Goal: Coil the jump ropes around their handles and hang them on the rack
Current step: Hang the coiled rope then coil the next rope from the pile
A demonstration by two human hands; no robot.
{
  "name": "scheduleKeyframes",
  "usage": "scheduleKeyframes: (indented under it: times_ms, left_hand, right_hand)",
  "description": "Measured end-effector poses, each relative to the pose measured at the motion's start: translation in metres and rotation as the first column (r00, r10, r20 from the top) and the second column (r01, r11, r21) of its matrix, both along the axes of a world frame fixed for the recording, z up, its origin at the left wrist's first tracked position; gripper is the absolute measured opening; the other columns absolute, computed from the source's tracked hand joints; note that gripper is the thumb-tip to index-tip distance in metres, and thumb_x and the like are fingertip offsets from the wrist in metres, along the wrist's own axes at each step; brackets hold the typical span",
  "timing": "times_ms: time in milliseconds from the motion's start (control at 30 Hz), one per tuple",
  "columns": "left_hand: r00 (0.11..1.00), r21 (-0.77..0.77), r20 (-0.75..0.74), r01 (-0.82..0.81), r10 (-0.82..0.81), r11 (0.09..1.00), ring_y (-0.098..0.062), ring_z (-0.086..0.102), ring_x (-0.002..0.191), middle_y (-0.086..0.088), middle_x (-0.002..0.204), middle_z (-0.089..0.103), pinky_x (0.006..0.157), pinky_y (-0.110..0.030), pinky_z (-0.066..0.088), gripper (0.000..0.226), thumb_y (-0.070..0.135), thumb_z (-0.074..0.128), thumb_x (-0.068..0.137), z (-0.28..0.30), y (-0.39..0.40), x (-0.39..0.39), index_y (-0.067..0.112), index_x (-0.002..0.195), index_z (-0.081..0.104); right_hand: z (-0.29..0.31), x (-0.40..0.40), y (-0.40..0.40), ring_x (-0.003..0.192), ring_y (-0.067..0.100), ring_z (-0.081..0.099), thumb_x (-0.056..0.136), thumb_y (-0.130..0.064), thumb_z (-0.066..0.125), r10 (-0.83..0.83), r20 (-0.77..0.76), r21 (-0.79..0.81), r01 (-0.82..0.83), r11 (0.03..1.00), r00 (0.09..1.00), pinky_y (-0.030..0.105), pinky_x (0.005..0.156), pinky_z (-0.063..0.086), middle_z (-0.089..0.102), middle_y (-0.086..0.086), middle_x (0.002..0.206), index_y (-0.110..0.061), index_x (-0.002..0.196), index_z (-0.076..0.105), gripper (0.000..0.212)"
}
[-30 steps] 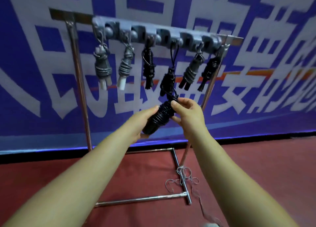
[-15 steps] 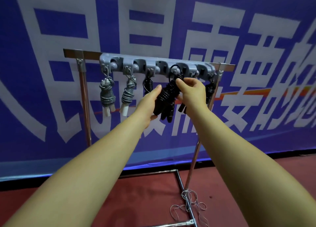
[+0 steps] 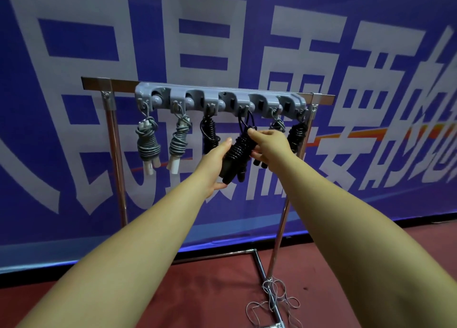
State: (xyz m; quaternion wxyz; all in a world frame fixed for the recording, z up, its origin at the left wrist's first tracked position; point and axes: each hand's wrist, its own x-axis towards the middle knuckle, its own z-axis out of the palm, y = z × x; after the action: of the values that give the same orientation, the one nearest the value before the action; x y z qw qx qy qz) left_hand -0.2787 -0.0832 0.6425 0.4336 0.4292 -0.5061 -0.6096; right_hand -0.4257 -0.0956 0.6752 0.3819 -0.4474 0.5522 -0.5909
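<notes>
Hands meet at the rack's right half: left hand cups the coiled black rope underneath, right hand pinches its top loop.

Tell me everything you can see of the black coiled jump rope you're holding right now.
The black coiled jump rope is a glossy cord wound tightly round dark handles, tilted, handle ends pointing down-left. The left hand cups its lower part; the right hand pinches its top, where a loop rises to the grey plastic hook rail.
</notes>
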Motion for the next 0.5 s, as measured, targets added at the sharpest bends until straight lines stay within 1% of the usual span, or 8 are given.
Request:
scheduleKeyframes:
  times_ms: [67, 167, 233, 300, 333, 400, 433, 500]
  left_hand:
    - [1.000, -0.004, 0.014, -0.004, 0.004, 1.000, -0.026, 0.046, 0.127, -0.003, 0.133, 0.056, 0.104, -0.052, 0.032, 0.046, 0.059, 0.045, 0.091, -0.007, 0.002, -0.001, 0.032, 0.127, 0.053]
    - [0.999, -0.040, 0.017, -0.034, 0.034, 0.999, -0.024, 0.029, 0.141, -0.003, 0.151, 0.036, 0.112, -0.048, 0.020, 0.056, 0.056, 0.041, 0.095, -0.022, 0.009, -0.006, 0.028, 0.142, 0.040]
    - [0.997, -0.080, 0.041, -0.059, 0.062, 0.995, -0.018, 0.019, 0.145, 0.001, 0.157, 0.025, 0.114, -0.043, 0.016, 0.058, 0.054, 0.037, 0.097, -0.033, 0.017, -0.009, 0.027, 0.148, 0.031]
    - [0.995, -0.055, 0.062, -0.077, 0.080, 0.996, -0.017, 0.016, 0.146, 0.002, 0.159, 0.020, 0.116, -0.044, 0.013, 0.060, 0.057, 0.036, 0.096, -0.052, 0.027, -0.017, 0.028, 0.149, 0.028]
    - [0.994, -0.019, 0.073, -0.076, 0.077, 0.997, -0.019, 0.016, 0.146, 0.001, 0.159, 0.020, 0.116, -0.046, 0.013, 0.062, 0.058, 0.036, 0.096, -0.065, 0.034, -0.023, 0.028, 0.149, 0.028]
    - [0.993, 0.044, 0.099, -0.064, 0.059, 0.997, -0.022, 0.020, 0.145, -0.002, 0.156, 0.027, 0.115, -0.047, 0.017, 0.062, 0.057, 0.037, 0.096, -0.096, 0.050, -0.040, 0.026, 0.149, 0.031]
    - [0.991, 0.072, 0.123, -0.052, 0.043, 0.996, -0.021, 0.023, 0.144, -0.002, 0.154, 0.032, 0.113, -0.045, 0.020, 0.061, 0.055, 0.037, 0.096, -0.115, 0.059, -0.052, 0.024, 0.148, 0.033]
    - [0.982, 0.118, 0.191, -0.023, 0.000, 0.993, -0.019, 0.032, 0.138, -0.003, 0.149, 0.039, 0.105, -0.040, 0.026, 0.055, 0.051, 0.038, 0.097, -0.156, 0.077, -0.080, 0.021, 0.144, 0.039]
  right_hand:
    - [-0.010, 0.001, 0.004, 0.096, 0.021, 0.067, 0.089, -0.027, 0.068, 0.016, 0.011, -0.001, -0.016, 1.000, 1.000, 0.035, 0.081, 0.058, 0.066, 0.012, 0.114, -0.008, 0.114, 0.057, 0.033]
    - [-0.026, 0.004, 0.019, 0.099, 0.015, 0.058, 0.091, -0.030, 0.066, 0.036, -0.029, 0.021, -0.036, 0.999, 0.999, 0.027, 0.072, 0.054, 0.058, 0.005, 0.119, -0.007, 0.130, 0.048, 0.049]
    - [-0.044, 0.000, 0.028, 0.100, 0.014, 0.056, 0.091, -0.033, 0.065, 0.055, -0.044, 0.058, -0.052, 0.997, 0.998, 0.032, 0.080, 0.054, 0.055, 0.004, 0.121, -0.007, 0.133, 0.047, 0.052]
    - [-0.066, -0.011, 0.039, 0.104, 0.017, 0.056, 0.091, -0.036, 0.065, 0.077, -0.033, 0.112, -0.073, 0.991, 0.996, 0.037, 0.088, 0.053, 0.054, 0.003, 0.120, -0.009, 0.136, 0.046, 0.056]
    - [-0.081, -0.019, 0.045, 0.106, 0.019, 0.057, 0.091, -0.036, 0.064, 0.084, -0.017, 0.140, -0.080, 0.987, 0.996, 0.037, 0.088, 0.053, 0.054, 0.002, 0.119, -0.010, 0.135, 0.046, 0.055]
    - [-0.112, -0.040, 0.060, 0.107, 0.020, 0.058, 0.091, -0.035, 0.064, 0.087, 0.002, 0.186, -0.086, 0.979, 0.996, 0.037, 0.085, 0.053, 0.056, 0.003, 0.120, -0.011, 0.132, 0.048, 0.050]
    - [-0.132, -0.054, 0.068, 0.106, 0.021, 0.059, 0.091, -0.034, 0.064, 0.073, 0.005, 0.212, -0.073, 0.975, 0.997, 0.037, 0.083, 0.053, 0.058, 0.004, 0.119, -0.011, 0.129, 0.051, 0.046]
    - [-0.176, -0.084, 0.090, 0.099, 0.021, 0.061, 0.091, -0.030, 0.065, 0.035, 0.007, 0.261, -0.036, 0.965, 0.999, 0.035, 0.078, 0.051, 0.061, 0.004, 0.111, -0.011, 0.120, 0.055, 0.036]
